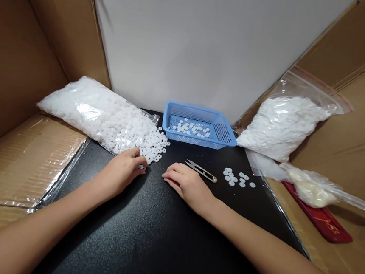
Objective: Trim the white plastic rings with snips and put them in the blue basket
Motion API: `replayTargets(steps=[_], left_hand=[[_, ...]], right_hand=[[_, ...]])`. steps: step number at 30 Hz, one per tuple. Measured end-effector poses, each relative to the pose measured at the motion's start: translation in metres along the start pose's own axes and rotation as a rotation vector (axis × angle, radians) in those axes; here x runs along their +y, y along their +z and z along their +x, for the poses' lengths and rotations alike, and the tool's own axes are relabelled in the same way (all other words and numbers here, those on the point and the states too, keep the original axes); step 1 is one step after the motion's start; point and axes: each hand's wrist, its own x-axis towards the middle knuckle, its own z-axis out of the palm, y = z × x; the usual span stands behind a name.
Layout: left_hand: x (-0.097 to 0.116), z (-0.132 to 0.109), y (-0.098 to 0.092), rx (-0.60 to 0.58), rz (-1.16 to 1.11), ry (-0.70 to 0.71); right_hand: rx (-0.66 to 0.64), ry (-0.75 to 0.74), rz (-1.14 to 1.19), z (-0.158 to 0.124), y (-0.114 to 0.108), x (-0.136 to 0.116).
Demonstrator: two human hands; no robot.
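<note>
Left hand (122, 172) on black desk (148, 236), fingers curled at near edge of white rings (156, 145) spilled from bag (98, 112) mouth, handy; pinch unclear. Right hand (186, 184) loose, empty, beside snips (201, 171). Blue basket (224, 134) far centre.

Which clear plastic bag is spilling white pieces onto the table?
The large clear plastic bag at left: white rings spill from its mouth; both right-hand bags hold theirs.
</note>
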Motion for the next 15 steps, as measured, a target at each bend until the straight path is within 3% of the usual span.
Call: replayTargets(steps=[9, 15], left_hand=[[0.014, -0.002, 0.019, -0.033, -0.121, 0.104], [0.008, -0.003, 0.011, -0.009, -0.17, 0.064]], right_hand=[[0.05, 0.114, 0.047, 0.006, -0.006, 0.004], [0.083, 0.106, 0.059, 0.003, -0.013, 0.006]])
